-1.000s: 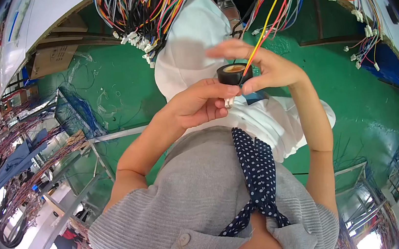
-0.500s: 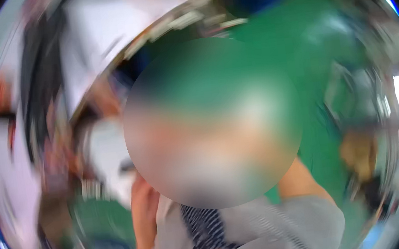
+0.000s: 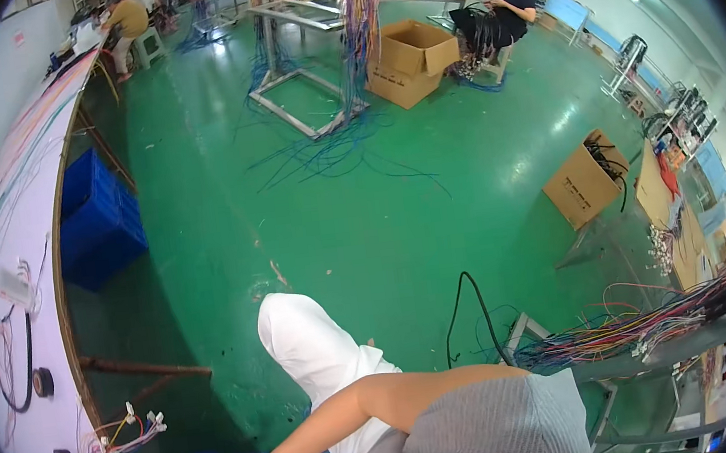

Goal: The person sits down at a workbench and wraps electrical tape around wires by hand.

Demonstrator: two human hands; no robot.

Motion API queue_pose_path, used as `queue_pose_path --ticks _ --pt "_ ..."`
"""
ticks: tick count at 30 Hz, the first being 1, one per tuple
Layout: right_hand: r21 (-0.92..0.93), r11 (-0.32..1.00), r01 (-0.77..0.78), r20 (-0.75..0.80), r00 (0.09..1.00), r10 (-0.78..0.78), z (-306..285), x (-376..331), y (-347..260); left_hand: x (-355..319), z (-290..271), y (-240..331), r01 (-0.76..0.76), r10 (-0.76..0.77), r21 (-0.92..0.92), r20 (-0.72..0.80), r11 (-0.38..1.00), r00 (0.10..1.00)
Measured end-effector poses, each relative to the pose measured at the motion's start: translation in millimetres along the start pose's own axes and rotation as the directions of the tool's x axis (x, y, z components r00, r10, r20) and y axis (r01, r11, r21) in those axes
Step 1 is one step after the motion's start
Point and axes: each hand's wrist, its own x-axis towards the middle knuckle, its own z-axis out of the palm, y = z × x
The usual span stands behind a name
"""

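My right arm comes out of a grey sleeve (image 3: 501, 416) at the lower right and reaches across toward the lower left. Its forearm (image 3: 323, 428) ends at the bottom edge, where the wrist bends and the fingers are cut off. My left hand is out of the picture. Left of my wrist, on the pale table (image 3: 50, 307), lies a wire harness (image 3: 124, 446) with white connectors and coloured wires. Two rolls of black tape (image 3: 43, 383) sit near it, along with a black cable (image 3: 31, 363). Whether my right hand touches anything is hidden.
My white-covered leg (image 3: 299, 332) shows below. Blue crates (image 3: 98, 221) stand under the table, beside a rusty bar (image 3: 146, 366). Bundled wires (image 3: 643, 329) lie at the right. Cardboard boxes (image 3: 405, 87), a metal frame (image 3: 307, 130) and a seated person (image 3: 512, 4) are farther off.
The view has swung from a heavily blurred one, with both arms toward the middle, to a sharp one of the room. My right arm now reaches to the lower left; the left has left view.
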Motion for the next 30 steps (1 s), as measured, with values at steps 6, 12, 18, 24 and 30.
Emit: queue_pose_path --ticks 6,12,18,24,30 --pt "0.382 0.921 0.075 -0.055 0.997 -0.059 4 2 3 -3 -14 12 0.009 -0.007 -0.100 0.016 0.995 1.000" --pt "0.477 0.871 0.121 -0.152 0.987 -0.054 1 -8 7 -6 -23 12 0.040 -0.033 -0.216 0.034 0.976 0.999" --pt "0.053 0.987 0.150 -0.194 0.971 -0.137 -6 -18 -5 -14 -31 18 0.049 -0.034 -0.329 0.051 0.943 0.998" --pt "0.127 0.987 0.097 -0.241 0.968 -0.064 -13 -21 9 -23 -27 25 0.083 -0.063 -0.416 0.061 0.905 0.996" --pt "0.264 0.938 0.225 -0.323 0.937 -0.134 3 -27 -16 -37 9 17 -0.013 0.029 -0.271 0.055 0.963 0.998"
